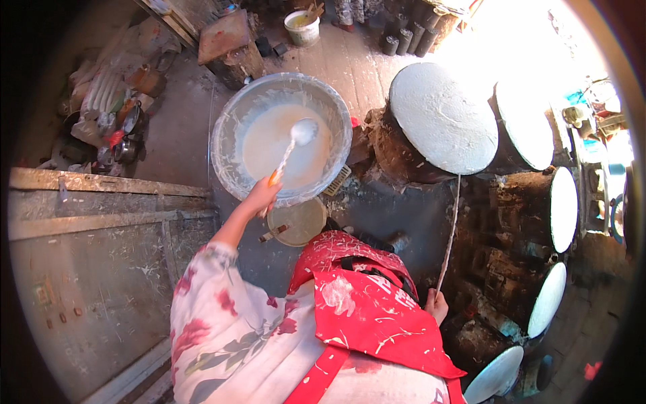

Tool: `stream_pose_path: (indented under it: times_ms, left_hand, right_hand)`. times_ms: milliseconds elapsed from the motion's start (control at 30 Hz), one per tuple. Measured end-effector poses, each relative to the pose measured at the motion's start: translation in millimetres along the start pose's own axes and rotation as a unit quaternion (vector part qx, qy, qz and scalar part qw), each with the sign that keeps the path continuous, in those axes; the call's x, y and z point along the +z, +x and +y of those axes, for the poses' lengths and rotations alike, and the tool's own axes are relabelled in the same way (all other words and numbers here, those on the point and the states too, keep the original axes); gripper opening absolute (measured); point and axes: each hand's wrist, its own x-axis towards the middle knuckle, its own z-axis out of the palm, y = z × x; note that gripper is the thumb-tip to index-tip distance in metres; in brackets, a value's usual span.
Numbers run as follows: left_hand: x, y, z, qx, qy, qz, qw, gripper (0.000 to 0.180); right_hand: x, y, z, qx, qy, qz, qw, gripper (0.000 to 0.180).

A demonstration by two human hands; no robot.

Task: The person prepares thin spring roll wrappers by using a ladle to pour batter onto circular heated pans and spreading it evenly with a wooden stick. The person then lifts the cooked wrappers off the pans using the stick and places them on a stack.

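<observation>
Fingers of the left hand (261, 195) are wrapped around the orange grip of a long ladle (291, 149), whose round bowl hangs just above the pale batter in a wide metal basin (232, 118). The ladle's shaft slants up and away from the hand, its bowl over the middle of the basin. Fingers of the right hand (437, 304) are closed on the lower end of a thin pale stick (450, 232), which runs upward to touch the near edge of a round white-coated steaming drum (442, 116) standing just right of the basin.

Directly below the basin, on the near side, lies a small round lid (299, 221) with a short handle, partly tucked under the basin's rim. Right of the basin, past the first drum, more cloth-topped round drums (564, 207) curve away in a row, set in a dark, soot-stained stove body. Left of the basin, a weathered wooden panel (94, 222) spans the floor, and farther left sits a heap of pots and bags (111, 114). Beyond the basin, at its far side, stand a wooden block (227, 44) and a small white bucket (302, 28). The person wears a floral sleeve and a red apron (363, 310) streaked with dried batter.
</observation>
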Motion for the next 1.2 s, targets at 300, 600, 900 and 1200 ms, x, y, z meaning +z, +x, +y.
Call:
stream_pose_path:
  times_ms: [300, 600, 900, 1200]
  left_hand:
    - [-17, 88, -42, 0.05, 0.356, -0.057, 0.931, 0.033]
    - [38, -13, -50, -0.255, -0.657, -0.344, 0.62, 0.033]
    - [44, -145, 76, 0.033, -0.724, -0.429, 0.539, 0.038]
    - [9, -161, 61, 0.29, -0.655, -0.336, 0.612, 0.039]
  right_hand:
    - [-28, -8, -21, 0.007, -0.032, 0.061, 0.998, 0.027]
    - [1, 1, 21, 0.055, 0.089, 0.059, 0.993, 0.028]
    - [3, 60, 6, 0.012, 0.201, 0.031, 0.979, 0.03]
    - [34, 100, -4, -0.091, 0.205, -0.006, 0.974, 0.028]
